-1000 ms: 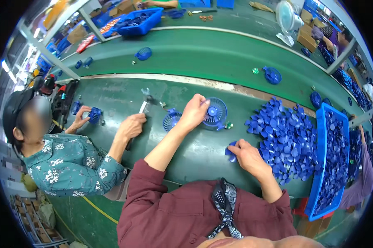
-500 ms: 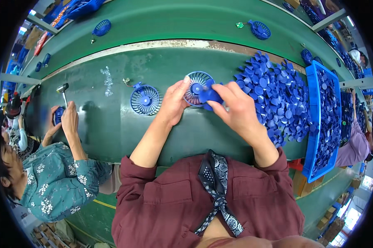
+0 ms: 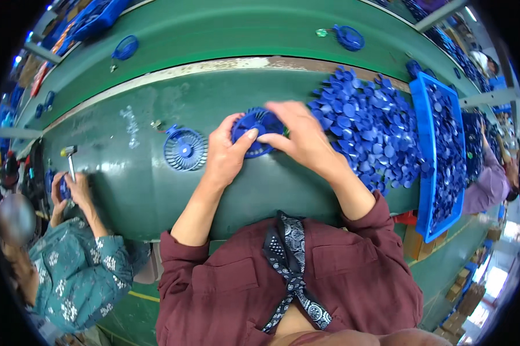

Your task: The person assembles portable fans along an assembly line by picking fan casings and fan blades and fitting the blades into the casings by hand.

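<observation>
Head cam: left hand (image 3: 224, 153) gripping blue fan housing (image 3: 259, 153) between both hands, thumb on blue blades (image 3: 249, 122) inside. Right hand (image 3: 304, 138) half-curled at right rim, blurry, can't tell if gripping. Second housing (image 3: 185, 149) left of left hand, blade pile (image 3: 366, 130) right of right.

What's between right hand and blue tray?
Head view: a pile of blue fan blades lies between the right hand and the blue tray.

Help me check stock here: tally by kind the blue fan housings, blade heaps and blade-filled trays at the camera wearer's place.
Fan housings: 2 (one on the bench; one housing in left hand, right hand at its edge)
Blade heaps: 1 (too many blades to count)
Blade-filled trays: 1
Total: 4
</observation>
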`<state>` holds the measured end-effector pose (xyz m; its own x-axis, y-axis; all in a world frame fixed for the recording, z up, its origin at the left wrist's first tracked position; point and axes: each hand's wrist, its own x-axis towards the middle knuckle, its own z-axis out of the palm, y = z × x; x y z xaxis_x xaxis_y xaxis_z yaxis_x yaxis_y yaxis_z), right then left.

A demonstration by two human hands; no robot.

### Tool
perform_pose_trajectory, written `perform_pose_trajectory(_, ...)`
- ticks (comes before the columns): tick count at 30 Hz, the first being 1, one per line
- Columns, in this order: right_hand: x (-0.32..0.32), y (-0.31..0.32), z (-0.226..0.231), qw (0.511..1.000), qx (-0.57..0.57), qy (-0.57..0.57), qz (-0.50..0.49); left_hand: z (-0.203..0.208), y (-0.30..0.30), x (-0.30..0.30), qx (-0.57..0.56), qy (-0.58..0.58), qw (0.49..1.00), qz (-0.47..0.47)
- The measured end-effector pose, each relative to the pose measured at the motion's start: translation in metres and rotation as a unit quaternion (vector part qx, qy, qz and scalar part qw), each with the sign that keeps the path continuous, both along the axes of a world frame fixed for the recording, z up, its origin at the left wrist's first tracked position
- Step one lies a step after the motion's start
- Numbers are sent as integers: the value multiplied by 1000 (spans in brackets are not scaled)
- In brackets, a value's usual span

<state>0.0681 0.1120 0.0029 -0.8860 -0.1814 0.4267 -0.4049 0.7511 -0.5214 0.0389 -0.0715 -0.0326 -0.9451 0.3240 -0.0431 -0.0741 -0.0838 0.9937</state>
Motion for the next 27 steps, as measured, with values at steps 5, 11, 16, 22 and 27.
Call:
perform_pose_trajectory(5, -10, 4, -21, 952, -154, -264, 31, -2, -2, -1, -60, 51, 996, -33)
perform_pose_trajectory(11, -51, 33, -14, 937, -171, -305, -7, 8, -9, -18, -124, 63, 990, 28)
perform_pose_trajectory(16, -87, 115, 5, 975, -53, -93, -194, 36, -72, -36, -477, 335, 812, -17)
perform_pose_trajectory(22, -78, 194, -13, 956, 127, -209, -162, 26, -90, -34, -580, 323, 746, -44)
perform_pose_trajectory(27, -69, 194, -19, 942, 144, -197, -229, 19, -72, -42, -539, 336, 772, -21)
